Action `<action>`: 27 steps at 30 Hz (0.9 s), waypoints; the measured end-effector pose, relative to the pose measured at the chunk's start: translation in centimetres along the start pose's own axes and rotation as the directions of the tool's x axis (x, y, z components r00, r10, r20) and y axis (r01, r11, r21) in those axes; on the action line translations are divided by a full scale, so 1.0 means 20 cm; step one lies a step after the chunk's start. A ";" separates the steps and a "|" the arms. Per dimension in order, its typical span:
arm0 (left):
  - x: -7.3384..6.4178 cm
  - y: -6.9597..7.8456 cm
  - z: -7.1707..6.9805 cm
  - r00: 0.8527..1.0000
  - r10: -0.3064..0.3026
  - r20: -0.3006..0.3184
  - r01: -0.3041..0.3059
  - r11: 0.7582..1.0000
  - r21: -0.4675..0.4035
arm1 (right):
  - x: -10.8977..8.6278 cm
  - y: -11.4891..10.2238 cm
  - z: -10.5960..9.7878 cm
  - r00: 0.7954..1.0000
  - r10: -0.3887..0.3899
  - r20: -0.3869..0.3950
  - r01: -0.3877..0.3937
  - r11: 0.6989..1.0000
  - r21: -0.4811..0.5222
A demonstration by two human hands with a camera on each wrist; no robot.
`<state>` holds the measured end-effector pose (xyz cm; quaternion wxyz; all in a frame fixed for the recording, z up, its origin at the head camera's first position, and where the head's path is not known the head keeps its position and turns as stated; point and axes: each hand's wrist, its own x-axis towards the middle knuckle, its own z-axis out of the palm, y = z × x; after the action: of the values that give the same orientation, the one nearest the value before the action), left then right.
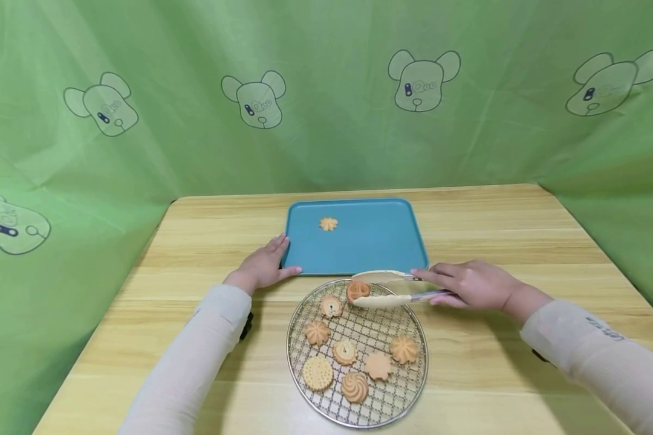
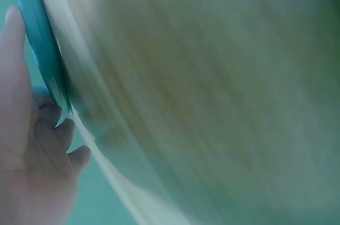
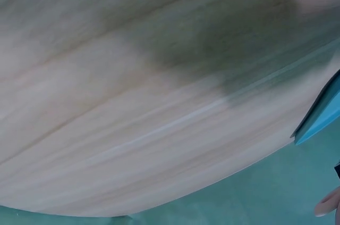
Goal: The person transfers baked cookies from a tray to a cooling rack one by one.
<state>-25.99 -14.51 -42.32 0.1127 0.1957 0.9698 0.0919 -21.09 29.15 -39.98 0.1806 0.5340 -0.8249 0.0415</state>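
Note:
My right hand (image 1: pixel 473 285) grips a pair of tongs (image 1: pixel 383 301) with cream-coloured tips, thumb on one arm and fingers on the other. Between the tips is a round brown cookie (image 1: pixel 357 291) at the far rim of a round wire rack (image 1: pixel 378 417). Beyond the rack lies a blue rectangular tray (image 1: pixel 370 241) with one flower-shaped cookie (image 1: pixel 329 224) on it. With fingers extended, my left hand (image 1: pixel 263 263) rests at the tray's near left corner; the left wrist view shows its fingers (image 2: pixel 66 132) along the tray's edge.
Several cookies of various shapes lie on the rack, among them a dotted round one (image 1: pixel 318 373) and a swirled one (image 1: pixel 355 387). Everything stands on a wooden table (image 1: pixel 484 229). Green curtains (image 1: pixel 326 151) with bear-head outlines hang behind and at the sides.

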 end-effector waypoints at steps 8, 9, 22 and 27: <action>-0.01 0.00 0.00 1.000 0.003 -0.001 -0.003 1.000 -0.002 | 0.01 -0.01 0.00 0.994 -0.109 0.009 0.110 0.994 -0.010; -0.01 0.00 0.00 1.000 0.004 -0.002 -0.004 1.000 -0.004 | 0.01 -0.01 0.00 0.992 -0.124 0.003 0.124 0.992 -0.004; 0.01 -0.01 0.02 1.000 0.001 -0.008 -0.001 1.000 -0.002 | 0.03 -0.01 -0.01 0.977 -0.209 0.046 0.206 0.977 0.059; 0.01 -0.01 0.02 1.000 0.000 -0.007 0.000 1.000 -0.002 | 0.04 -0.01 -0.01 0.975 -0.218 0.050 0.214 0.975 0.065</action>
<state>-26.24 -14.62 -42.77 0.1096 0.1955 0.9701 0.0935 -21.09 28.49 -39.53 0.1445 0.6266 -0.7652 0.0307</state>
